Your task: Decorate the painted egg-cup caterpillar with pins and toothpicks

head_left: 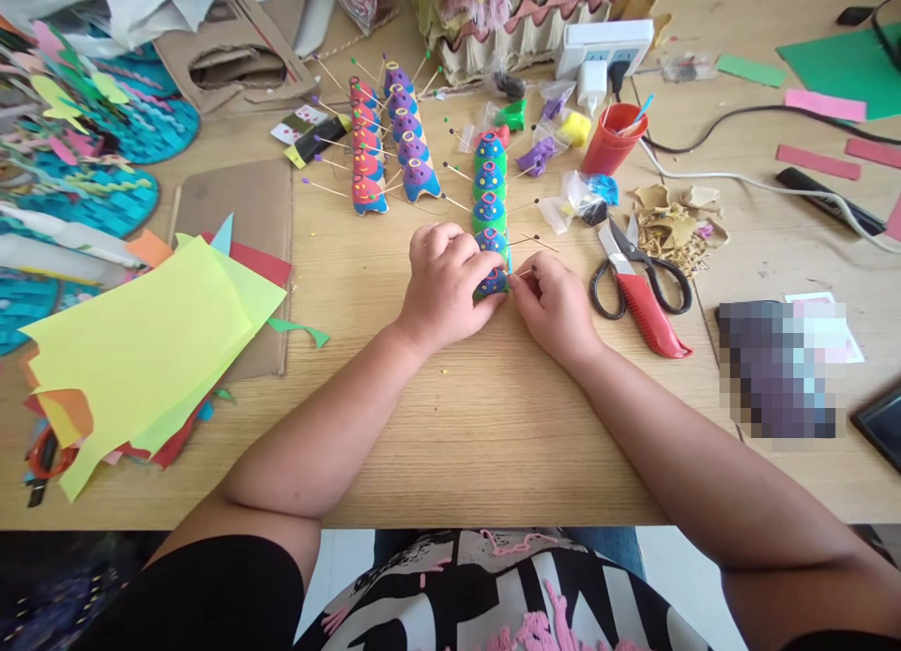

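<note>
A painted egg-carton strip (488, 178) in blue and green, with small faces on its humps, lies lengthwise ahead of me. Thin dark-tipped sticks (459, 204) poke out from both its sides. My left hand (450, 280) is closed around the near end, fingers over the last humps and thumb at the front. At the right side of that end, my right hand (553, 304) pinches a thin stick (525, 275) against the strip. Its tip by the strip is partly hidden by my fingers. Two similar strips, one red and blue (366, 154) and one purple (408, 130), stand farther left.
Scissors (651, 271) and a red-handled cutter (654, 318) lie right of my right hand. Beyond are a red cup (614, 137), bagged clay (537, 156), a power strip (603, 46) and cables. Coloured paper (147, 341) lies on cardboard at left. A phone-like black object (879, 426) sits right.
</note>
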`<state>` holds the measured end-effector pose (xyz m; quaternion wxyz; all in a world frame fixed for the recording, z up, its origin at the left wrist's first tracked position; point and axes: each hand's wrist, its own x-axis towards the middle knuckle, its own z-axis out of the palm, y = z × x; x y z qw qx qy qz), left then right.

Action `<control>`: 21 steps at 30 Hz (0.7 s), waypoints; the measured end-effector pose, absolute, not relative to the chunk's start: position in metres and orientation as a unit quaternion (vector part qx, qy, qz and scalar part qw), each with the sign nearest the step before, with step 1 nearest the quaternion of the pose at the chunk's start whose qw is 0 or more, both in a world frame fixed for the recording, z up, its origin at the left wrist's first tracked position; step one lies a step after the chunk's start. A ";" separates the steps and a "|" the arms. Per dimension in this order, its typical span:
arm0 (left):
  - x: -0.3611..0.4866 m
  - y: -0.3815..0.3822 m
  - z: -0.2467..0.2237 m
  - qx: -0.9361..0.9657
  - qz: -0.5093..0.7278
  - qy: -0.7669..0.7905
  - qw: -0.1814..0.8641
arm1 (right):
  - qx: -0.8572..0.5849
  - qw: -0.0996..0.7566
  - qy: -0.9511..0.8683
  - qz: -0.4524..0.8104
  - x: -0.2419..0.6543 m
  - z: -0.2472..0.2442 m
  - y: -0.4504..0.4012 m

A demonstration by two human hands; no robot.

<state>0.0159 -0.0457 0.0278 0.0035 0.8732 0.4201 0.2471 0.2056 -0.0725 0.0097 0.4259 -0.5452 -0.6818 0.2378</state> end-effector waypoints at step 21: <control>0.016 -0.046 0.028 0.870 0.244 0.428 0.023 | -0.561 0.407 -0.663 0.284 0.206 0.014 -0.073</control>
